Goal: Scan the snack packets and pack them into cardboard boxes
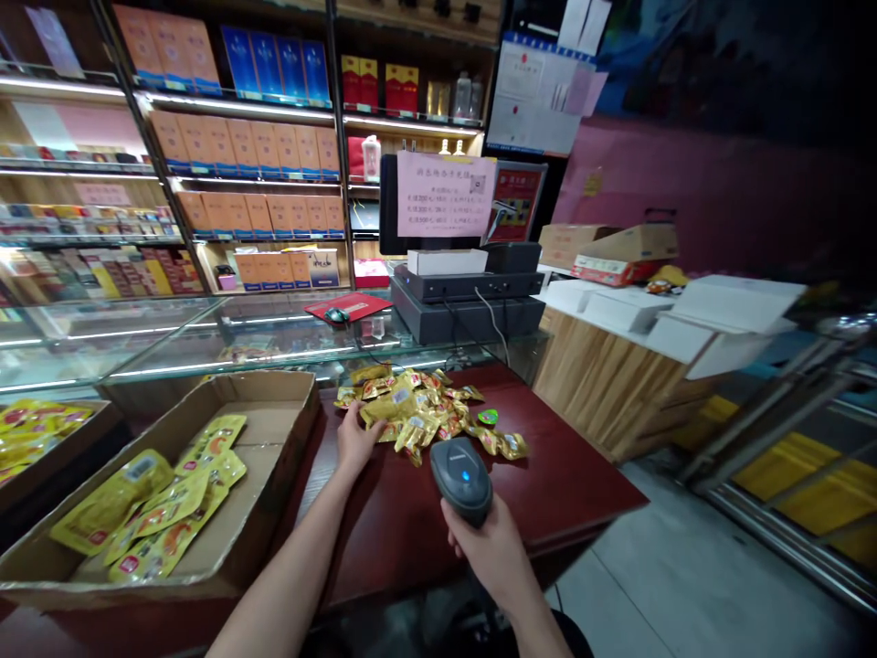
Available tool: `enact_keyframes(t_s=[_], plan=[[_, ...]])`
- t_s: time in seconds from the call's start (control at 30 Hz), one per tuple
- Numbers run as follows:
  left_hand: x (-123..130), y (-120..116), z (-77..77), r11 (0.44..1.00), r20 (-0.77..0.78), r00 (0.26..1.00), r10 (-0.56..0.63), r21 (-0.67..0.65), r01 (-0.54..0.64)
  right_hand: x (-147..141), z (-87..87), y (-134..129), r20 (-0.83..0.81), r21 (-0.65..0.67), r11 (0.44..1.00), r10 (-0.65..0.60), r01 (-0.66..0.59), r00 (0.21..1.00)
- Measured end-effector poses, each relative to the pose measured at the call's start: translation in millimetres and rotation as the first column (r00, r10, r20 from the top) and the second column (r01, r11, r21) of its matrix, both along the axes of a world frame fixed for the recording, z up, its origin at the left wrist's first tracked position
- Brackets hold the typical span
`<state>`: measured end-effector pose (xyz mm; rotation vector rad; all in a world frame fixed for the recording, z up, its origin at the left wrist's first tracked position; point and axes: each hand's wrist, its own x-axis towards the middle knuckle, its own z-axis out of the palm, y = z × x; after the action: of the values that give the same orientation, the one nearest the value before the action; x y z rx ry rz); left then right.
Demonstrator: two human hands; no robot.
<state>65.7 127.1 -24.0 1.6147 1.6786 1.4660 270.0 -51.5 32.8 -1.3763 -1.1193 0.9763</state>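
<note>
My right hand (490,539) is wrapped round the handle of a dark grey barcode scanner (460,475), which has a blue light on top. At the near left of a heap of small gold snack packets (449,411), my left hand (356,441) grips the end of a larger gold snack packet (396,402) between thumb and fingers. A whitish label, like a barcode, shows on that packet. The heap lies on a dark red table (541,484). Near its right side is a small green item (488,417).
An open cardboard box (274,475) with several yellow packets stands left of my left arm, and another box of yellow packets (45,434) lies farther left. Beyond the table are a glass counter (171,334), a cash drawer (466,320) and a monitor (388,206).
</note>
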Motion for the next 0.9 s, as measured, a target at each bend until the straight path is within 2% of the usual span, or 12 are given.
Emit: enact_keyframes(t_s=[0.07,0.17,0.37,0.47,0.7,0.9], plan=[[-9,-1,-0.7,0.994,0.213,0.972,-0.097,0.065,0.085,-8,-2.3,2,0.000,-0.003,1.000,0.030,-0.030,1.000],[-15,-3,2.8,0.975,0.462,0.859,-0.221,0.093,0.201,-19,-2.2,4,0.012,0.004,0.999,0.054,-0.054,0.998],[-16,-11,19.5,0.965,0.703,0.681,-0.204,0.027,0.262,-30,6.5,6,0.011,-0.008,0.997,0.073,-0.073,0.997],[-18,-13,22.8,0.959,0.743,0.638,-0.203,0.022,0.281,-34,12.6,9,-0.011,-0.031,0.998,0.060,-0.061,0.998],[-18,-13,22.3,0.958,0.730,0.650,-0.212,0.024,0.286,-41,23.0,14,-0.021,-0.010,0.996,0.085,-0.085,0.996],[-18,-15,26.6,0.954,0.732,0.644,-0.222,0.028,0.298,-44,24.0,13,-0.026,-0.017,0.995,0.093,-0.094,0.995]])
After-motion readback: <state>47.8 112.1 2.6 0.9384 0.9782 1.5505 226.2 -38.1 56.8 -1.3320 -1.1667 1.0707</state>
